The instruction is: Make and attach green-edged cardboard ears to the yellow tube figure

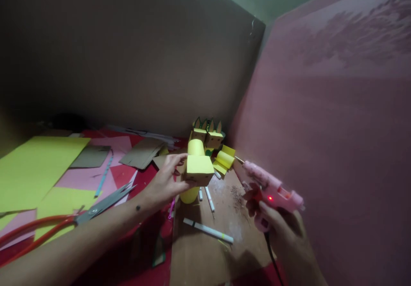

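Head view: treat the nozzle (239,160) of the glue gun (272,187) as hot, since its red light (270,198) is lit. A burn could result if the left hand (165,182) strayed rightward to the tip. Stray glue could mark the folded yellow paper (224,160), which lies between the hands beside the tip; contact cannot be confirmed. Excess thumb pressure could dent the yellow-topped box (199,166), presumably light card. A snagged cord (271,254), hanging below the right hand (284,224), could jerk the nozzle. The scissors (96,209), left of the left hand and close along its forearm, could scratch skin if the arm swung outward. Left hand: moderately open, thumb and fingers holding the box at its left side, above the worktop (192,264). Right hand: closed around the glue gun's grip, nozzle directed toward the left hand's side.
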`<action>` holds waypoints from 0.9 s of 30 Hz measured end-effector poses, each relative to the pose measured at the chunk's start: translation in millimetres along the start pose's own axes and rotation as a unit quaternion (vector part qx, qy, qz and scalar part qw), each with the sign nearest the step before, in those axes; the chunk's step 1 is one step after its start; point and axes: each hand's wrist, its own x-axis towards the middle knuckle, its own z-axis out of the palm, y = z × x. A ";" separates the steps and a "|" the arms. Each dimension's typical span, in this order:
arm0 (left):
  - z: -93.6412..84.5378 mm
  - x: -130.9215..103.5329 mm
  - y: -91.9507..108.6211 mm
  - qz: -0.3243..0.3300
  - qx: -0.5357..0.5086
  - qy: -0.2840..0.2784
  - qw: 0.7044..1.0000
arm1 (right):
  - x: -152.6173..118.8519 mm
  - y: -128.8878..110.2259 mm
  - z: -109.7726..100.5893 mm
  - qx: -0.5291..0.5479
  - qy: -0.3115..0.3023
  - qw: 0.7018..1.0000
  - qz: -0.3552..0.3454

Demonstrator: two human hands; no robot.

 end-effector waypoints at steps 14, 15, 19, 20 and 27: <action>11.3 0.2 8.3 0.005 -0.018 0.014 1.000 | 30.5 -68.8 59.5 -0.067 -0.230 0.971 0.010; 10.0 0.3 9.5 0.005 -0.019 0.010 1.000 | 29.8 -68.7 62.1 -0.061 -0.235 0.970 0.010; 7.3 0.6 13.1 0.005 -0.019 -0.003 1.000 | 28.8 -71.6 67.8 -0.049 -0.226 0.973 0.024; 7.4 0.6 13.6 0.004 -0.019 -0.005 1.000 | 28.6 -73.1 68.2 -0.050 -0.222 0.973 0.020; 7.6 -1.3 14.3 -0.002 -0.012 -0.004 1.000 | 24.3 -80.7 69.5 -0.079 -0.213 0.973 0.051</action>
